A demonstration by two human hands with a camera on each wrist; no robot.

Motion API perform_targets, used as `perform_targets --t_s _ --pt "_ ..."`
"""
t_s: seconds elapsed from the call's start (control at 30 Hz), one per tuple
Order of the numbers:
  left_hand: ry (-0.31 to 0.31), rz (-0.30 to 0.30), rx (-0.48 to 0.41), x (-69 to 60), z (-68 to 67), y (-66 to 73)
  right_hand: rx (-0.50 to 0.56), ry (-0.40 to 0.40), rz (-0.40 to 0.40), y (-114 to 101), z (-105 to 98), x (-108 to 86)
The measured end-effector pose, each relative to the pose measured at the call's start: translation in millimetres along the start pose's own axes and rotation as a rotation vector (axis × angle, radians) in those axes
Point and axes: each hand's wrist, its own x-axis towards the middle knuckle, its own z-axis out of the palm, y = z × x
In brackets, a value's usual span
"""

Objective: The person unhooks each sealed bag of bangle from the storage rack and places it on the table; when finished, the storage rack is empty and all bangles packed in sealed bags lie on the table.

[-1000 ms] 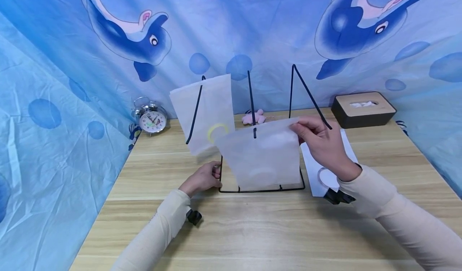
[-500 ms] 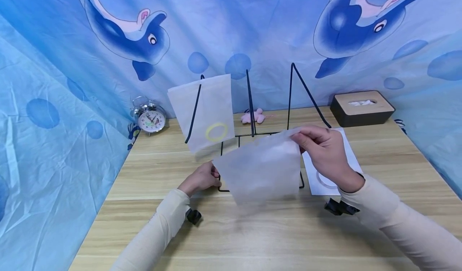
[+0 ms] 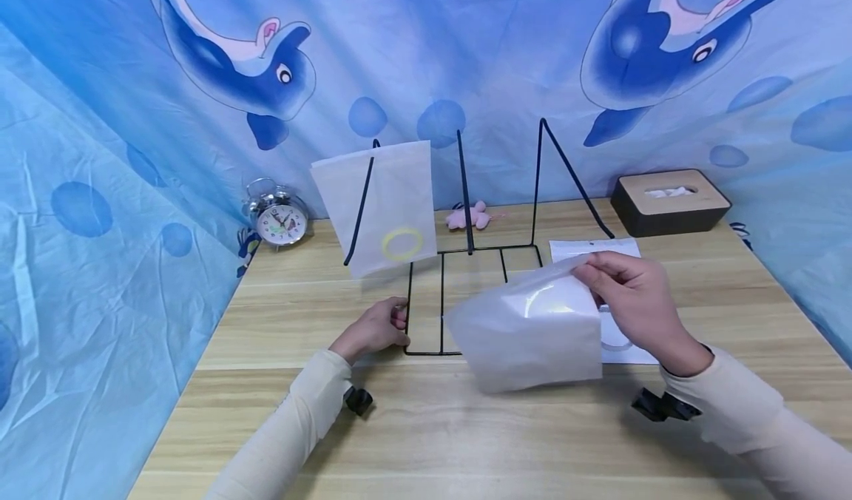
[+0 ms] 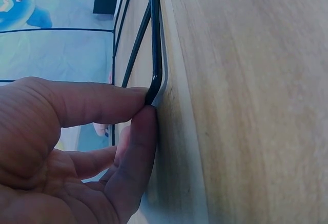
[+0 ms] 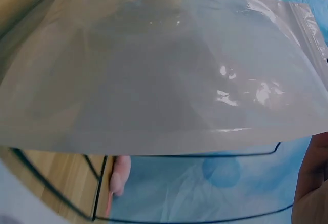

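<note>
A black wire rack [image 3: 442, 300] stands mid-table with three upright prongs. My left hand [image 3: 374, 330] pinches its front left corner; in the left wrist view the thumb and a finger of that hand [image 4: 77, 147] meet on the black wire [image 4: 156, 44]. My right hand [image 3: 642, 308] pinches the upper right corner of a translucent white bag [image 3: 532, 337], held tilted over the rack's front right part. The bag [image 5: 154, 80] fills much of the right wrist view, with the hand [image 5: 312, 183] at the edge. Another white bag [image 3: 393, 197] with a yellow ring hangs on the left prong.
A white sheet or bag [image 3: 566, 248] lies right of the rack, partly under the right hand. Behind are an alarm clock [image 3: 282, 224] at left, a pink toy [image 3: 468, 216] and a tissue box [image 3: 668, 202] at right. A blue dolphin curtain [image 3: 506, 56] hangs behind the table [image 3: 426, 426].
My right hand has moved right and toward the front with its bag, away from the middle prong, uncovering more of the rack's base. My left hand stays at the corner.
</note>
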Motion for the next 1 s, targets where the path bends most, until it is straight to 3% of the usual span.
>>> perform_targets --t_s 0.2,0.4,0.6,0.73,1.0 --pt "0.005 0.008 0.009 0.2 -1.0 -1.3 -0.049 0.03 0.103 7.7 -24.9 -12.9" --pt "0.001 -0.009 0.002 -0.6 -4.2 0.2 -0.087 0.088 0.095 6.4 -50.7 -25.2" --pt "0.0 -0.031 -0.001 -0.3 -6.4 -0.9 -0.147 0.112 0.153 12.5 -75.2 -31.7" --pt "-0.003 -0.026 0.0 -0.4 -6.2 -0.7 -0.201 0.085 0.226 15.9 -97.5 -35.2" --pt "0.003 -0.021 -0.004 -0.1 -7.6 0.2 -0.197 0.043 0.375 39.5 -146.0 -32.7"
